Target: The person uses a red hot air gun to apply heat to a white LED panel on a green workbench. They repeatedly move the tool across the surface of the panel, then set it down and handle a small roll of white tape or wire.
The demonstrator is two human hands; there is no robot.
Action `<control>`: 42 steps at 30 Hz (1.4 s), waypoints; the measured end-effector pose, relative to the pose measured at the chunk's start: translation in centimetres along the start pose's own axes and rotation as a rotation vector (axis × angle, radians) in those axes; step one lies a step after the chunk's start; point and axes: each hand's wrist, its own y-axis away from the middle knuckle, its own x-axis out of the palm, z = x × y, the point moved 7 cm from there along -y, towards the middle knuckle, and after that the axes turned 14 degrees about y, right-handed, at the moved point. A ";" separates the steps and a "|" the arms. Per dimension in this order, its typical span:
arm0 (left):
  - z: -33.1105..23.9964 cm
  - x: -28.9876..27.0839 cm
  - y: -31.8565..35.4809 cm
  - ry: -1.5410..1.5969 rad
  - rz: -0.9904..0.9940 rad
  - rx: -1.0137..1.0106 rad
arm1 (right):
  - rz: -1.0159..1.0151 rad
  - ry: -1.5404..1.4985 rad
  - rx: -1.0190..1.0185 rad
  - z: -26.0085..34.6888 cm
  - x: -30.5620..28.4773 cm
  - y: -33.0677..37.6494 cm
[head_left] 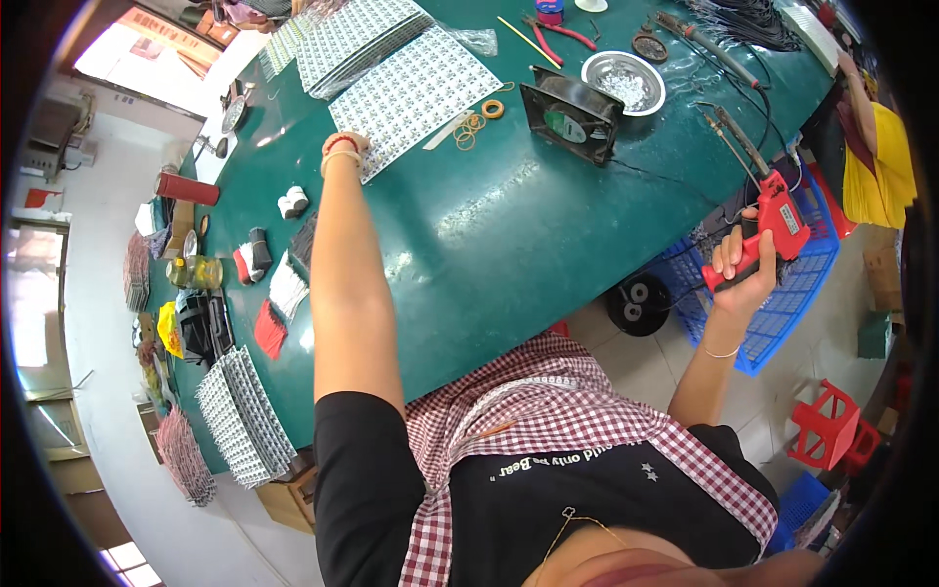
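My left hand [346, 147], with a red band at the wrist, reaches far across the green table [489, 235]. It grips the near corner of a white circuit board panel [416, 93] lying flat there; the fingers are mostly hidden behind the wrist. My right hand [740, 266] is off the table's right edge, closed around the grip of a red soldering gun [776, 217]. The gun's long metal tip [729, 132] points up over the table edge.
More panels [342, 39] are stacked behind the held one. A black fan [572, 110], a metal bowl [623, 81], rubber bands [474, 122] and red pliers [559, 34] lie farther back. Wire bundles [279, 293] and panel stacks [245, 421] line the left edge. A blue basket [787, 293] and red stool [831, 426] stand on the floor.
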 end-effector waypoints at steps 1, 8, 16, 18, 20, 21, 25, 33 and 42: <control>-0.8 0.6 0.8 -0.067 0.158 0.064 | -0.014 0.014 0.009 0.0 -0.2 0.3; 1.2 -0.8 4.7 1.342 0.401 -0.028 | -0.059 0.018 -0.010 0.4 -2.1 1.7; -4.7 -10.7 13.0 1.689 0.311 0.300 | -0.056 -0.018 -0.004 -0.2 -1.3 0.9; -6.1 -11.4 16.3 1.865 0.460 0.320 | -0.034 -0.019 -0.012 0.0 -0.5 1.0; -5.6 -12.8 17.2 1.887 0.424 0.382 | 0.001 -0.019 -0.020 0.5 0.5 0.1; -5.5 -12.7 18.7 1.897 0.359 0.369 | -0.006 -0.008 -0.023 0.6 0.3 0.1; -5.4 -11.7 20.2 1.786 0.517 0.409 | -0.039 0.010 -0.005 0.0 -0.1 0.2; -3.1 -3.7 19.0 1.746 0.445 0.356 | -0.039 0.027 -0.033 -0.3 -0.1 0.1; -10.8 1.3 17.3 2.152 0.662 0.384 | -0.037 0.035 -0.033 0.1 0.5 0.2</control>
